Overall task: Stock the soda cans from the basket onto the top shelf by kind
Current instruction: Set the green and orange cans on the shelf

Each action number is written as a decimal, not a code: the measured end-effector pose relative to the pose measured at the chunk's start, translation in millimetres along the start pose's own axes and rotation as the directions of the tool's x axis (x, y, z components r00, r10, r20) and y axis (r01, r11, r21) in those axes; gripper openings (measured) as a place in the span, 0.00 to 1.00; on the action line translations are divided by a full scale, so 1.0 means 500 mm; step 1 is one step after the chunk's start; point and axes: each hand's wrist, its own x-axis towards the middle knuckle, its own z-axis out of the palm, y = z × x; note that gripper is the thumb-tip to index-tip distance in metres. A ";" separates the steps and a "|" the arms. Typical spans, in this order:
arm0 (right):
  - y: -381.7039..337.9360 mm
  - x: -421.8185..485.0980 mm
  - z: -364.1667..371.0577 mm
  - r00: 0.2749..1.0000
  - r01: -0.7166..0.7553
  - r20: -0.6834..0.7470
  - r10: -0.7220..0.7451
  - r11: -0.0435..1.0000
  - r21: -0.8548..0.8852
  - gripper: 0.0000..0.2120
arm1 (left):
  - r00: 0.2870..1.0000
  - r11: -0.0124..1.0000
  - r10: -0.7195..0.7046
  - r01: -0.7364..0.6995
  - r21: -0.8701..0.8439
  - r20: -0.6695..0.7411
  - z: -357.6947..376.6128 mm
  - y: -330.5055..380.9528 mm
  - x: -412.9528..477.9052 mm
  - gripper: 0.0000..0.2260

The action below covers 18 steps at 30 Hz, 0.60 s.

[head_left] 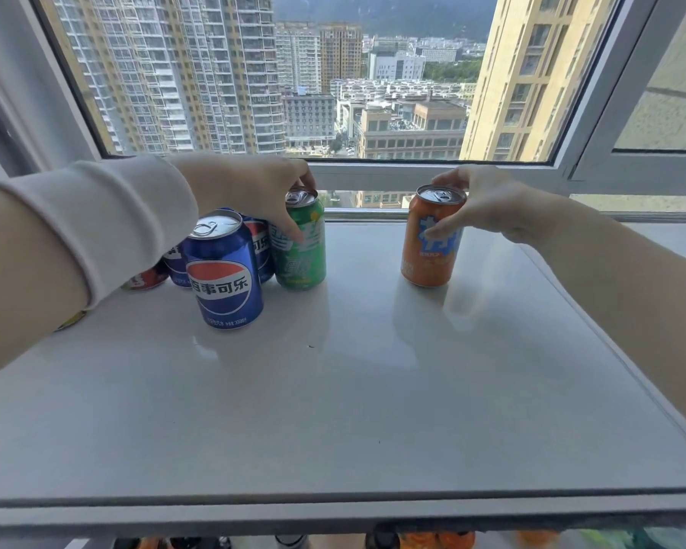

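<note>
On the white top shelf [353,390] my left hand [254,192] grips a green soda can [303,255] from above and behind; the can stands upright. My right hand [480,204] holds an orange soda can [430,247] by its rim and side, standing upright to the right. A blue Pepsi can [224,271] stands in front at the left. Two more blue cans [260,247] [175,263] are behind it, partly hidden. A red can [147,277] shows under my left sleeve. The basket is not in view.
A large window [294,73] with its sill runs along the back of the shelf. A yellow object [72,320] peeks out under my left forearm. Below the shelf's front edge, blurred orange and green items [452,540] sit on a lower level.
</note>
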 end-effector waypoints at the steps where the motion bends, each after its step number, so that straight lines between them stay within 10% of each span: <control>1: 0.002 0.000 -0.001 1.000 -0.005 -0.001 0.005 1.000 -0.002 0.37 | 1.000 1.000 -0.006 0.006 0.004 0.000 0.001 0.000 -0.001 0.32; 18: -0.004 -0.022 0.005 1.000 0.009 -0.001 -0.010 0.992 -0.128 0.43 | 1.000 0.998 -0.029 0.029 0.065 -0.001 0.010 0.021 -0.025 0.36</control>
